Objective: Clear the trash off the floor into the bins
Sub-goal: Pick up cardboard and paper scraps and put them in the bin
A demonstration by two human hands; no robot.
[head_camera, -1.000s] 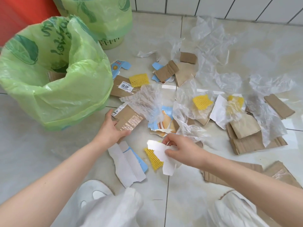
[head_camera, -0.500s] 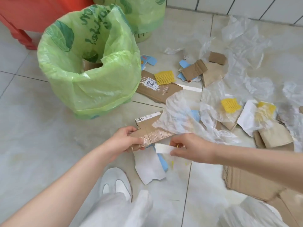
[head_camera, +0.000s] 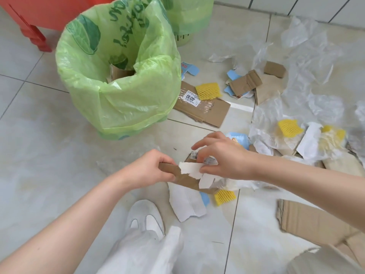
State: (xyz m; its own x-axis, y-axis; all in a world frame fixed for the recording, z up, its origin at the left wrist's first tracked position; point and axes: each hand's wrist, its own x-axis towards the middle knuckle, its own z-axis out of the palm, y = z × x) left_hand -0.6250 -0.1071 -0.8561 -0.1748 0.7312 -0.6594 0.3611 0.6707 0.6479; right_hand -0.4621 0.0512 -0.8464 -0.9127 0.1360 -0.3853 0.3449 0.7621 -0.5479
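Observation:
My left hand (head_camera: 152, 168) grips the left end of a brown cardboard piece (head_camera: 185, 179), lifted a little off the floor. My right hand (head_camera: 221, 157) pinches a torn white paper strip (head_camera: 190, 168) against that cardboard. A bin lined with a green bag (head_camera: 118, 76) stands open just beyond my hands, with cardboard inside. A second green-lined bin (head_camera: 187, 14) stands behind it. Scattered to the right lie cardboard scraps, yellow foam netting (head_camera: 207, 90), clear plastic film (head_camera: 308, 62) and blue-and-white paper.
A labelled flat cardboard (head_camera: 201, 107) lies beside the near bin. A torn white sheet (head_camera: 186, 202) and yellow netting (head_camera: 225, 196) lie under my hands. A large cardboard (head_camera: 308, 220) is at lower right. My white shoe (head_camera: 146, 216) is below. Red furniture (head_camera: 37, 14) stands at top left.
Both hands have come together and lifted: the left raised the cardboard piece off the floor, and the right brought the white strip onto it. The view shifted so the bin sits more central.

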